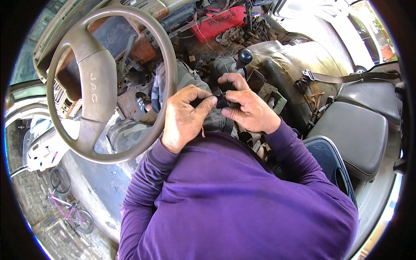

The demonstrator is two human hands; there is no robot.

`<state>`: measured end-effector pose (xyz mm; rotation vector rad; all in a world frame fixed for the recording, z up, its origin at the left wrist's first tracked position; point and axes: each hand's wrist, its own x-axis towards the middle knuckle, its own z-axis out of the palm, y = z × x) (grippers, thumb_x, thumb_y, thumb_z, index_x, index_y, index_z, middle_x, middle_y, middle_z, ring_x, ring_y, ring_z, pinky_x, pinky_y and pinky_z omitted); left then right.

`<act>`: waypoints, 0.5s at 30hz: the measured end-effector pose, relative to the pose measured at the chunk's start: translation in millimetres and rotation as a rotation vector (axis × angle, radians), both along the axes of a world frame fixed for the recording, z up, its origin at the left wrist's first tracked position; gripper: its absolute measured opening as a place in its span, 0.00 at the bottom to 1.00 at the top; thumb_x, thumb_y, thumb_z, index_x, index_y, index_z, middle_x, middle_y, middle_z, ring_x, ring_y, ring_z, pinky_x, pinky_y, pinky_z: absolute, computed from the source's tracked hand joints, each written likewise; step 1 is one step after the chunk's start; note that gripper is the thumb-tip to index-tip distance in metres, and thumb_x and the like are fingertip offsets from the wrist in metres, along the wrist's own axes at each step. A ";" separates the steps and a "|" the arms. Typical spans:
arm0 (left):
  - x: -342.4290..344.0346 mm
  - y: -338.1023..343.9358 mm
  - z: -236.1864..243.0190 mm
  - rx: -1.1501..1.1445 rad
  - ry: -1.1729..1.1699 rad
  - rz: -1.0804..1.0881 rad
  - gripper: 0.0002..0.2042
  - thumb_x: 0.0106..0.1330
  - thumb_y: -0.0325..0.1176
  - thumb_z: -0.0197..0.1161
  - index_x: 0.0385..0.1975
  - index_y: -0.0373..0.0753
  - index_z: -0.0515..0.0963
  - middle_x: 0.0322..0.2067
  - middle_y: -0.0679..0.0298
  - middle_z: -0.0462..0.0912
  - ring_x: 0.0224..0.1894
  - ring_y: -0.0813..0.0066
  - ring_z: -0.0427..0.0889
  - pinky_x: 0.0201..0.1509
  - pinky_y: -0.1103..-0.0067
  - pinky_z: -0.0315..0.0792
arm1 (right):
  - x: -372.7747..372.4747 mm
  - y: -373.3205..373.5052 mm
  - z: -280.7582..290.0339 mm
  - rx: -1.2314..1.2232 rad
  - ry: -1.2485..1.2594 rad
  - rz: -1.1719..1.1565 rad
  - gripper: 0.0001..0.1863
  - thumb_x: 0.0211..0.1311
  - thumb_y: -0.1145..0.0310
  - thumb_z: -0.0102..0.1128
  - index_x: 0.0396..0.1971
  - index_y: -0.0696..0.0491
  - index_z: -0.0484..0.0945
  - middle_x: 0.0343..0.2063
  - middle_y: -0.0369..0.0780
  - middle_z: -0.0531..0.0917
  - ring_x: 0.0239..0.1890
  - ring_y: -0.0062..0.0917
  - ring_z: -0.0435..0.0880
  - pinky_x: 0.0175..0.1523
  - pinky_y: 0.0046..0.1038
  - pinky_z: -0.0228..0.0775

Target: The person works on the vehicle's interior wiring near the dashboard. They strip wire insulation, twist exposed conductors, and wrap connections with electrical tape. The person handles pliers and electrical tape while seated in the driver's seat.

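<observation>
A small black piece [222, 101], too small and too covered to name its kind, is held in front of my chest between both hands. My left hand [185, 113] pinches its near side between thumb and forefinger. From the other side my right hand [253, 109] grips it, thumb below and fingers bent over the top. A short orange wire end [203, 131] hangs just below the left hand. Close behind the right hand stands a gear lever with a black round knob [244, 56]. My legs in grey camouflage trousers [184, 76] are beneath the hands.
A beige steering wheel [169, 86] stands close to my left hand. The dashboard is partly taken apart, with a red case [223, 24] and dark rags [232, 36] ahead. Grey seats [349, 134] and a seat belt [351, 78] lie to the right. Outside the left door is a bicycle [69, 212].
</observation>
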<state>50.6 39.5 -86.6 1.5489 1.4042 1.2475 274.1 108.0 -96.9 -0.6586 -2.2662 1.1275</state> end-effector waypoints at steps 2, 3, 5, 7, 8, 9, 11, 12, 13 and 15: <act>4.1 0.1 -1.4 0.012 0.037 0.050 0.05 0.68 0.26 0.76 0.36 0.32 0.87 0.31 0.64 0.86 0.34 0.78 0.81 0.42 0.77 0.75 | 7.0 -1.3 5.9 0.017 -0.063 0.080 0.15 0.66 0.65 0.76 0.42 0.59 0.82 0.67 0.51 0.68 0.70 0.50 0.67 0.75 0.46 0.61; 6.8 1.7 -0.2 0.008 0.057 0.061 0.05 0.68 0.26 0.75 0.36 0.31 0.87 0.31 0.63 0.87 0.34 0.76 0.83 0.42 0.76 0.76 | 10.1 -1.7 8.1 0.002 -0.081 0.119 0.16 0.67 0.63 0.75 0.44 0.59 0.84 0.67 0.51 0.68 0.71 0.47 0.67 0.74 0.45 0.61; 6.4 3.3 2.2 0.013 0.166 0.052 0.05 0.68 0.24 0.74 0.38 0.30 0.86 0.33 0.57 0.88 0.35 0.69 0.87 0.42 0.72 0.78 | 15.4 0.8 15.2 -0.201 0.015 0.171 0.19 0.67 0.63 0.75 0.51 0.60 0.83 0.68 0.50 0.68 0.72 0.44 0.67 0.76 0.43 0.60; 2.2 5.6 4.6 0.041 0.209 -0.028 0.05 0.69 0.24 0.73 0.38 0.29 0.86 0.34 0.56 0.88 0.35 0.68 0.87 0.43 0.72 0.79 | 14.1 4.5 2.1 -0.396 0.298 0.237 0.29 0.66 0.66 0.76 0.62 0.61 0.78 0.68 0.48 0.67 0.74 0.37 0.66 0.77 0.38 0.60; -0.1 6.1 6.3 0.056 0.230 -0.068 0.05 0.69 0.24 0.72 0.39 0.29 0.86 0.34 0.56 0.88 0.36 0.67 0.87 0.43 0.72 0.79 | 12.9 5.2 -0.5 -0.431 0.301 0.198 0.30 0.65 0.67 0.76 0.64 0.61 0.77 0.68 0.48 0.67 0.74 0.37 0.66 0.77 0.37 0.60; -2.5 2.2 11.2 0.058 0.225 -0.167 0.06 0.70 0.24 0.72 0.40 0.28 0.86 0.34 0.55 0.88 0.36 0.65 0.87 0.44 0.72 0.79 | 10.3 4.1 -1.8 -0.472 0.308 0.160 0.31 0.64 0.68 0.76 0.65 0.61 0.76 0.69 0.47 0.67 0.74 0.37 0.66 0.77 0.37 0.60; -1.5 -5.0 16.0 -0.077 0.099 -0.187 0.06 0.70 0.25 0.72 0.40 0.28 0.86 0.34 0.55 0.88 0.36 0.64 0.86 0.43 0.72 0.78 | 9.2 8.9 3.7 -0.329 0.187 0.107 0.30 0.61 0.71 0.77 0.63 0.59 0.78 0.68 0.46 0.69 0.73 0.38 0.69 0.76 0.37 0.62; -1.4 -7.2 17.6 -0.141 0.035 -0.193 0.06 0.70 0.25 0.72 0.40 0.28 0.86 0.34 0.54 0.88 0.36 0.64 0.86 0.43 0.72 0.78 | 8.0 8.5 3.4 -0.216 0.116 0.047 0.28 0.60 0.71 0.78 0.61 0.59 0.80 0.67 0.47 0.70 0.72 0.40 0.69 0.76 0.38 0.62; -2.3 -6.7 21.0 -0.172 0.049 -0.184 0.06 0.70 0.26 0.73 0.40 0.29 0.86 0.33 0.56 0.87 0.35 0.65 0.85 0.42 0.72 0.77 | 5.8 7.8 3.0 -0.102 0.045 -0.012 0.27 0.59 0.71 0.79 0.58 0.58 0.82 0.66 0.47 0.71 0.71 0.41 0.70 0.75 0.39 0.63; -2.6 -1.7 14.8 0.052 0.122 -0.129 0.05 0.69 0.25 0.73 0.37 0.30 0.86 0.31 0.55 0.86 0.32 0.63 0.85 0.36 0.71 0.77 | 2.8 8.7 -1.7 0.219 -0.048 -0.118 0.19 0.55 0.68 0.82 0.45 0.56 0.86 0.61 0.47 0.74 0.68 0.47 0.71 0.71 0.43 0.67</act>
